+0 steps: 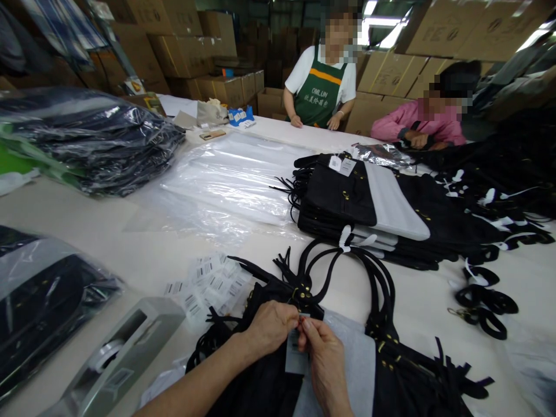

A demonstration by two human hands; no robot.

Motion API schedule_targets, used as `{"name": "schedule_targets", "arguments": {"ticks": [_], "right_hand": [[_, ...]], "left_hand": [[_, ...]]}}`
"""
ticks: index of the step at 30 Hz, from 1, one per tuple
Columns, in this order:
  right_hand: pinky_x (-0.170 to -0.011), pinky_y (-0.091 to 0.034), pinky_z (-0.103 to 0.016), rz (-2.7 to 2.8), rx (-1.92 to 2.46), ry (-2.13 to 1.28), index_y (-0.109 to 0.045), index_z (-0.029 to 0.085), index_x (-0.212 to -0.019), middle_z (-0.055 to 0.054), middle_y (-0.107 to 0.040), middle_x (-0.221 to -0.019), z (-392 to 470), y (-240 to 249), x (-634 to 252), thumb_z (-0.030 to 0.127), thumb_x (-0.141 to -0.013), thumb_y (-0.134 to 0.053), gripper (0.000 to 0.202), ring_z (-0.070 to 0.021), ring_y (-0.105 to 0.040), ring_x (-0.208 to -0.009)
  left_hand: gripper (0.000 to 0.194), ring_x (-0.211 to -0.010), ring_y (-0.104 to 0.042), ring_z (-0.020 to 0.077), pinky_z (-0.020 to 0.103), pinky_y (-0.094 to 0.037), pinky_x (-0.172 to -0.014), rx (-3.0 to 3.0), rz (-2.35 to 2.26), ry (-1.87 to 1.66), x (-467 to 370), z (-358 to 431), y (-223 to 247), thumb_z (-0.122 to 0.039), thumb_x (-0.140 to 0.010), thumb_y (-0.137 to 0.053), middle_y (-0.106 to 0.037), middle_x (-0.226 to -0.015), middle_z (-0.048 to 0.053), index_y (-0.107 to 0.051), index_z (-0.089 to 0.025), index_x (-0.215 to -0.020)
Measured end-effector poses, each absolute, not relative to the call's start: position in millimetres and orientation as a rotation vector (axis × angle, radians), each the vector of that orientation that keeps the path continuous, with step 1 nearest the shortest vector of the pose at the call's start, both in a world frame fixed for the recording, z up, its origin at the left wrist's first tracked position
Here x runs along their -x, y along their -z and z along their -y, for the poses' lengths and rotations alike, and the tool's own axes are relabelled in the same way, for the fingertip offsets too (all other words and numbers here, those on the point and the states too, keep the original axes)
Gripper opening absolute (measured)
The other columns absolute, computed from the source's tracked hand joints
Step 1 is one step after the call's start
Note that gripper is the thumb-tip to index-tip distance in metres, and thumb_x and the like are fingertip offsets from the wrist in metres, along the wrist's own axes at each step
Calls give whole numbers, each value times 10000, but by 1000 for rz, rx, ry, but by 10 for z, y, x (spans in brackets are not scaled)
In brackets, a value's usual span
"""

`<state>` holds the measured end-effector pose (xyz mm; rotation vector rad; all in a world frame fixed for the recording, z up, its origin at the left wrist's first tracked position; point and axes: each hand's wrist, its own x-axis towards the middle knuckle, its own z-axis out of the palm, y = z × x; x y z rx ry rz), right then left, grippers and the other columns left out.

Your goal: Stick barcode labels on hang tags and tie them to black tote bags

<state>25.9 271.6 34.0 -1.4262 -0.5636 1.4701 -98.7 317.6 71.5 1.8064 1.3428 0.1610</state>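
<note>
The grey tag is at the lower centre of the frame, lying over the black bag and the pale sheet upon it. Both the left hand and the right hand have their fingers brought close together in a narrow pinch at the upper end of this tag; the exact point of fastening is covered by the fingertips, so I cannot tell whether a cord or the edge is squeezed. In my judgement, the first danger is here: if the two hands pull unevenly, the tag could tear at its top or slip out, because the hold is on a very small part. The handles rise in loops just above the hands, and the thin black tassels spread beside them, so a finger or a cord could perhaps catch there. On the left of the bag, the loose barcode labels lie spread near the left forearm; a sweep of the elbow might scatter them, or push against the tape dispenser at the lower left. Finally, the pale sheet seems light, and the right wrist, passing over it, could wrinkle or drag it.
</note>
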Motion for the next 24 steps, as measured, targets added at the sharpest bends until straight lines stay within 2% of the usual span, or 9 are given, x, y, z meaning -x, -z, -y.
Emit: {"name": "schedule_targets", "arguments": {"ticks": [6, 10, 12, 19, 24], "right_hand": [[-432, -371, -216, 580, 1433, -1479, -626, 158, -587, 40, -523, -418, -2737, -379, -230, 433, -606, -683, 282, -81, -441, -403], [-483, -426, -214, 380, 1342, -1549, -667, 163, -749, 14, -627, -573, -2718, -409, -232, 411, -542, -740, 330, -90, -518, -483], [-501, -442, -213, 322, 1330, -1549, -659, 166, -761, 7, -650, -641, -2704, -407, -232, 388, -520, -761, 343, -89, -540, -507], [-477, -439, -207, 374, 1357, -1511, -631, 165, -702, 17, -629, -617, -2701, -389, -201, 388, -567, -730, 278, -86, -537, -491], [-454, -425, -205, 415, 1396, -1473, -623, 172, -677, 21, -612, -568, -2711, -396, -174, 397, -584, -708, 257, -92, -529, -479]], "left_hand": [[230, -603, -542, 108, 189, -364, -559, -1811, -1385, -152, 977, -3171, -651, -186, -755, -403, -615, -635, -25, -601, -175, -639], [224, -626, -551, 95, 175, -372, -568, -1798, -1372, -166, 990, -3170, -652, -178, -766, -387, -621, -672, -33, -597, -181, -687], [225, -643, -559, 95, 173, -382, -584, -1801, -1359, -163, 1003, -3166, -656, -183, -777, -383, -623, -687, -31, -600, -184, -717], [242, -715, -586, 130, 213, -413, -667, -1862, -1342, -100, 1012, -3165, -705, -174, -808, -360, -642, -757, 3, -600, -184, -785], [242, -710, -585, 153, 235, -416, -642, -1884, -1387, -50, 973, -3160, -718, -177, -812, -353, -643, -745, 18, -589, -180, -758]]}}
